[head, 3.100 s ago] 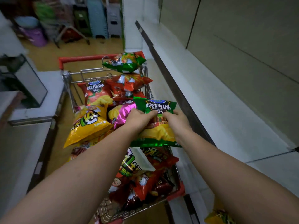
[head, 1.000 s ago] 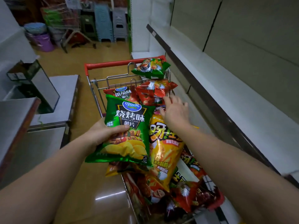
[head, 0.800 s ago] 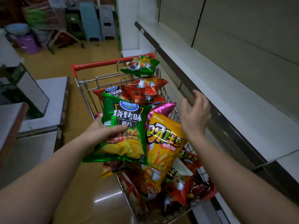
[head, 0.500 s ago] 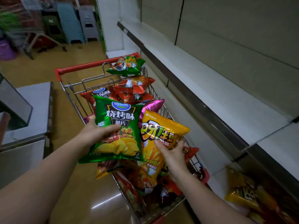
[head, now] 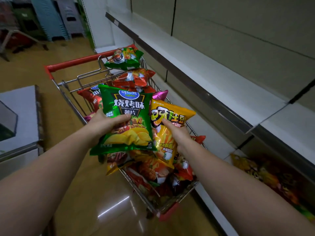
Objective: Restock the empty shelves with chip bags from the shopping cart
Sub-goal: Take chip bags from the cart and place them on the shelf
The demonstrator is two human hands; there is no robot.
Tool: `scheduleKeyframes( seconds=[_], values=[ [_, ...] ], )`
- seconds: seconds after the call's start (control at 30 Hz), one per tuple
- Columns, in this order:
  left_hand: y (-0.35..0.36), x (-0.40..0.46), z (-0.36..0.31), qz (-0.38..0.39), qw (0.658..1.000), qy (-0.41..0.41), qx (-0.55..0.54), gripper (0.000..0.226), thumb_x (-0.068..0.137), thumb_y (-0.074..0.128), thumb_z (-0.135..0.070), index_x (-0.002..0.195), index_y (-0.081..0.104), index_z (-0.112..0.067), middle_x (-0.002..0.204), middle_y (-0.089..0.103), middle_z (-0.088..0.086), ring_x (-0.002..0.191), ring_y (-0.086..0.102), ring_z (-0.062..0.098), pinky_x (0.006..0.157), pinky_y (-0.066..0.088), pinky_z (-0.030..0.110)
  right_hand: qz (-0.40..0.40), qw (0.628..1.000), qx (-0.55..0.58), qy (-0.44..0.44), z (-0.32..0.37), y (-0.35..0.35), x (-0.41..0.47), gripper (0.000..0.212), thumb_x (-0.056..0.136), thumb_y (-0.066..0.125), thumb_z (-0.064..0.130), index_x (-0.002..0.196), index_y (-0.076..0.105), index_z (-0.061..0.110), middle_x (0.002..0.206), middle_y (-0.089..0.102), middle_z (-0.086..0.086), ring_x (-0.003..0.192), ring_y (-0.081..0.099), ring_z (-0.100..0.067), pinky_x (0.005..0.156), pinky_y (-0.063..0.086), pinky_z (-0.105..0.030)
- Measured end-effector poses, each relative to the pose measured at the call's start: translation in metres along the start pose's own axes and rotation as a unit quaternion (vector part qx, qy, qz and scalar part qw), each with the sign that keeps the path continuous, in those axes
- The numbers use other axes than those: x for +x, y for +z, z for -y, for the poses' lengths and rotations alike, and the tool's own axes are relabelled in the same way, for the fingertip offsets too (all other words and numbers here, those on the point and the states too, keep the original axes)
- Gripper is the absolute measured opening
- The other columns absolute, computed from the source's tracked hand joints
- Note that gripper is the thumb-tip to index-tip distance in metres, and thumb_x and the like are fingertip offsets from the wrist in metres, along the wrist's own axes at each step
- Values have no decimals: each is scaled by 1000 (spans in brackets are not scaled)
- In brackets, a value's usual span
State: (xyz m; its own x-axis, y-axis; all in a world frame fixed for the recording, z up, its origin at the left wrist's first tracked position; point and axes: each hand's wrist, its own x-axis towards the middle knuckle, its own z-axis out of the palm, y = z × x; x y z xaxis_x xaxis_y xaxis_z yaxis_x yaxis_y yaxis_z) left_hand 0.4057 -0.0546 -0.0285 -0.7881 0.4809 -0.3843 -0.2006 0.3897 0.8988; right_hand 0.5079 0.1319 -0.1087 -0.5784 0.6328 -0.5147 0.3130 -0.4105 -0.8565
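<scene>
Compared with half a second ago, the yellow bag (head: 167, 132) is being lifted slightly higher out of the shopping cart (head: 95, 79) beneath the fingers. The empty shelf (head: 213, 77) is lying well to the right of them. The green bag (head: 127, 120) is being gripped by the left hand (head: 105, 122), the yellow one pinched by the right hand (head: 179, 133). Both are judged light, crinkly and crushable, so edges are best held.
</scene>
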Motion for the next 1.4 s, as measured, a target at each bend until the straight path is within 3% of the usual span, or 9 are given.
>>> scheduleKeyframes(
  seconds=[0.13,0.23,0.57,0.67,0.8,0.87,1.0,1.17,1.4],
  values=[
    [7,-10,-5,-6,1000,17,8,86,51,83,-34,127,45,-15,105,68,8,82,68,23,73,55,35,-4,1000,-14,-19,6,-5,-7,48,68,82,36,108,63,17,104,71,-8,91,68,-28,89,52,-47],
    [14,-23,-13,-10,999,34,-3,67,49,80,-31,108,51,-20,102,68,9,81,68,24,77,55,38,-20,999,-12,-41,13,-13,-18,40,67,82,37,96,60,19,103,69,-7,94,66,-29,90,52,-48],
    [70,-85,-56,27,996,90,-5,93,45,82,-36,127,43,-16,108,67,11,83,68,26,73,56,40,-32,992,-11,-125,55,-103,-83,74,52,82,53,114,58,18,106,69,-5,95,67,-28,91,51,-48],
    [105,-104,-68,46,991,123,-18,92,50,76,-38,130,38,-18,107,64,10,84,66,25,78,53,39,-56,987,-10,-153,69,-146,-104,94,32,77,61,114,58,19,103,70,-4,90,69,-27,89,53,-48],
    [151,-124,-84,79,980,177,-51,59,72,71,-38,121,44,-20,105,66,10,75,65,14,68,52,29,-107,975,-5,-194,84,-199,-137,69,57,81,48,114,58,19,103,70,-4,91,68,-27,88,53,-46],
    [171,-131,-92,113,975,180,-60,61,73,69,-44,122,47,-16,104,65,17,64,66,10,61,52,26,-143,968,0,-208,88,-223,-152,72,52,80,51,114,59,20,103,70,-4,91,68,-27,88,53,-46],
    [206,-137,-108,215,957,185,-58,71,54,74,-45,116,54,-16,100,72,14,82,70,28,82,55,43,-219,949,14,-224,90,-267,-180,92,31,77,62,113,59,23,103,71,-2,91,69,-27,88,53,-47],
    [252,-148,-133,343,920,187,-37,64,54,80,-37,110,61,-13,82,75,9,69,72,24,64,57,33,-326,916,43,-230,84,-314,-227,61,61,82,45,112,60,20,103,71,-5,91,68,-26,89,53,-47],
    [314,-181,-154,452,865,216,-38,58,50,80,-30,103,58,-20,85,74,9,69,71,24,72,56,40,-469,843,88,-248,64,-356,-300,57,67,81,39,114,57,17,102,70,-6,91,68,-26,90,52,-48]
  ],
)
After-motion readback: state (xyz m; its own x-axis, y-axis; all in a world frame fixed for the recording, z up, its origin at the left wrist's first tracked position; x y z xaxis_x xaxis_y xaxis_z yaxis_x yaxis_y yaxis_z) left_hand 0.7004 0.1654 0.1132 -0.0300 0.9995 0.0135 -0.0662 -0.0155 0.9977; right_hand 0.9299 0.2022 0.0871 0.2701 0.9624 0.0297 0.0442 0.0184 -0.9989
